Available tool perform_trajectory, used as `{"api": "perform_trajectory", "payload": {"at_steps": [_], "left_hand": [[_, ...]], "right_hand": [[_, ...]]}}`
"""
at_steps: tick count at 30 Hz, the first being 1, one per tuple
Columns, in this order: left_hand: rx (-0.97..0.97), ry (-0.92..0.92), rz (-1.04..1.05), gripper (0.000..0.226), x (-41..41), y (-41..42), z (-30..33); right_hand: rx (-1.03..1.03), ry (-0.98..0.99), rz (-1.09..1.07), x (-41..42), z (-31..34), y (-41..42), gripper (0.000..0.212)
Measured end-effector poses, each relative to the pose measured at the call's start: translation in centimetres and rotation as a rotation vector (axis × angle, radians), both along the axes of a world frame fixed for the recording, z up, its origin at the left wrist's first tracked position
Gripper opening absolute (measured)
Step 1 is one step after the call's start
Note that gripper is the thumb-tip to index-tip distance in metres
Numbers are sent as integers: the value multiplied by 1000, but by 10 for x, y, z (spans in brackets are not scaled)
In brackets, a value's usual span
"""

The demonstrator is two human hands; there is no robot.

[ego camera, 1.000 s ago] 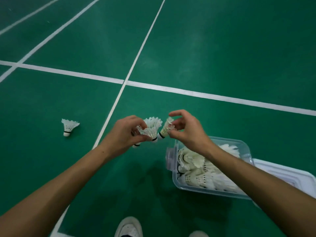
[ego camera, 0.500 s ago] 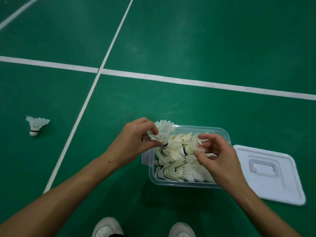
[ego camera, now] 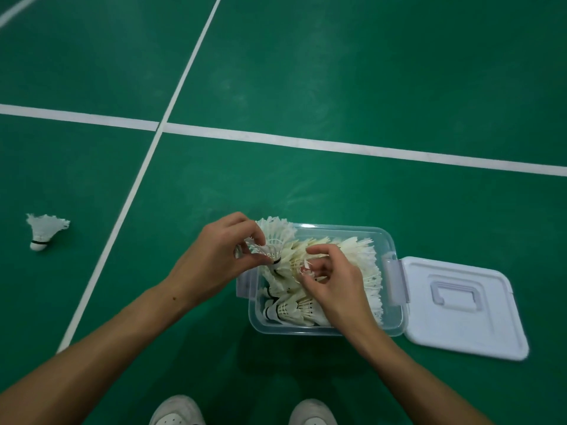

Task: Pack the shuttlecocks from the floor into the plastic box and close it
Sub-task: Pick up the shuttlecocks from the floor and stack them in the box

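Observation:
A clear plastic box (ego camera: pixel 395 325) stands on the green floor, filled with several white shuttlecocks (ego camera: pixel 360 256). My left hand (ego camera: pixel 214 262) is at the box's left rim, fingers pinched on shuttlecocks (ego camera: pixel 274 240) held over the pile. My right hand (ego camera: pixel 333 285) hovers over the middle of the box, fingertips closed on a small shuttlecock (ego camera: pixel 306 268) pressed among the others. One more shuttlecock (ego camera: pixel 43 230) lies alone on the floor far to the left. The white lid (ego camera: pixel 460 305) lies flat to the right of the box.
White court lines (ego camera: pixel 306 142) cross the green floor beyond the box, one running diagonally past my left arm. My two white shoes (ego camera: pixel 178 412) show at the bottom edge, just in front of the box.
Both hands have come down from in front of the box to over it, carrying their shuttlecocks. The right hand has sunk into the pile. The view tilted down.

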State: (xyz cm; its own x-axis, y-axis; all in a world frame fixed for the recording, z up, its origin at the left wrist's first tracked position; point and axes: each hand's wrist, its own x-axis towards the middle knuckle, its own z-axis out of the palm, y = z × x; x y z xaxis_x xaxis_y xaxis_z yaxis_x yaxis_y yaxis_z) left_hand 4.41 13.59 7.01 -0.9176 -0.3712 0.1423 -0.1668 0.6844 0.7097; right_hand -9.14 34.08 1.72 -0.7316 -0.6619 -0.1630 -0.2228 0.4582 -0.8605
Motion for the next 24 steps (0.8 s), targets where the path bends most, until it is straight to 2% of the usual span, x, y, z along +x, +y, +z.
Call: {"api": "perform_trajectory", "payload": {"at_steps": [5, 8, 14, 18, 24], "left_hand": [[-81, -50, -80, 24, -8, 0, 11], [-132, -86, -123, 24, -10, 0, 18], [-362, -159, -227, 27, -27, 2, 30], [-519, -174, -300, 30, -46, 5, 32], [-443, -189, -311, 28, -58, 9, 35]], "right_hand": [[-41, -118, 54, -3, 9, 10, 51], [-80, -104, 74, -4, 20, 16, 50], [-166, 138, 66, -18, 54, 22, 52], [-192, 369, 201, -25, 61, 11, 61], [-155, 428, 250, -27, 48, 5, 54]]}}
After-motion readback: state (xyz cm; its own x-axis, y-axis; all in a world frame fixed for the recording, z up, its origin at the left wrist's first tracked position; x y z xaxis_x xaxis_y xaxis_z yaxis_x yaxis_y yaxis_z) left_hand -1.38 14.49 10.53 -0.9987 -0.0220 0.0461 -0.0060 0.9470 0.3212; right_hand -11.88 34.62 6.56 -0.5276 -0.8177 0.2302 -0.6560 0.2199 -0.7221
